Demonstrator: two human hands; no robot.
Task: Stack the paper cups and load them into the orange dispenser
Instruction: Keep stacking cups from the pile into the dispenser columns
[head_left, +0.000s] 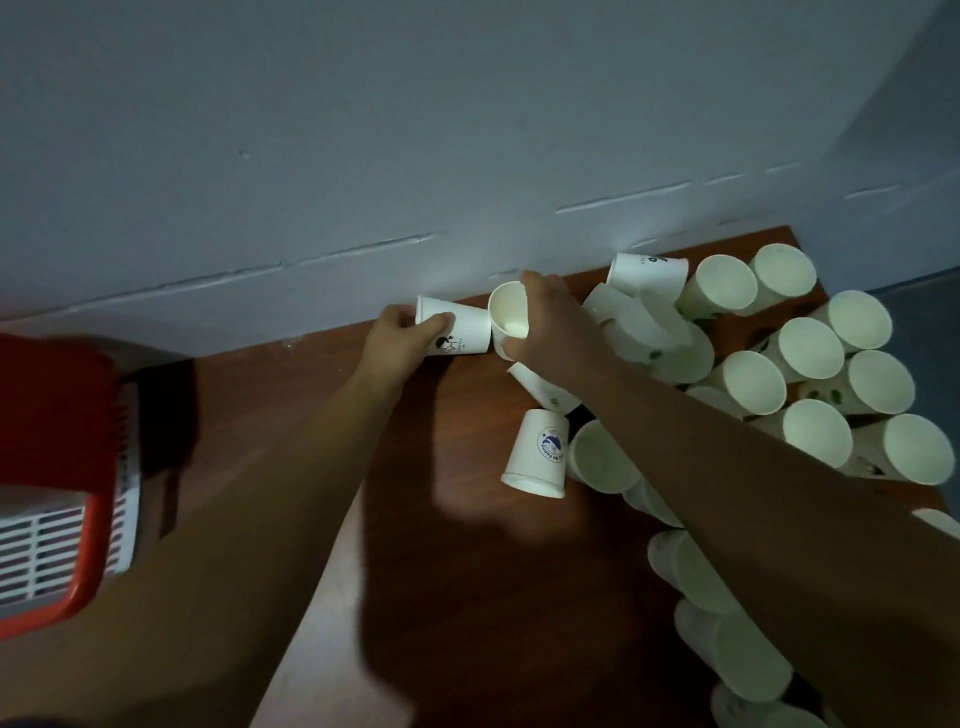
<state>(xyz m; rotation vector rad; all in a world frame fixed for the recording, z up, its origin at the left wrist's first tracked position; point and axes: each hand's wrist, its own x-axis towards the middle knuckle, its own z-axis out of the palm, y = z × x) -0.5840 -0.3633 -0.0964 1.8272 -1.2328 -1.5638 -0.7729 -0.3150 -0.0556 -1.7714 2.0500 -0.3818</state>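
Against the wall (311, 156), the left hand (396, 333) grips a paper cup (467, 338) lying sideways; the right hand (550, 322) holds a second cup (509, 314). Risk: misaligned rims may crush on nesting, or the right forearm (727, 457) may scatter the loose pile (810, 358). The orange dispenser (52, 395) sits well apart, at the left.

Looks forward and steeply down from head height onto the brown tabletop (291, 415), facing the grey wall (467, 130) along its far edge. Sits near enough to run both forearms up from the bottom edge to the left hand (402, 332) and right hand (550, 322) just above centre. Crops the paper cups (810, 348) at the right edge and bows straight lines, wide-angle fashion.
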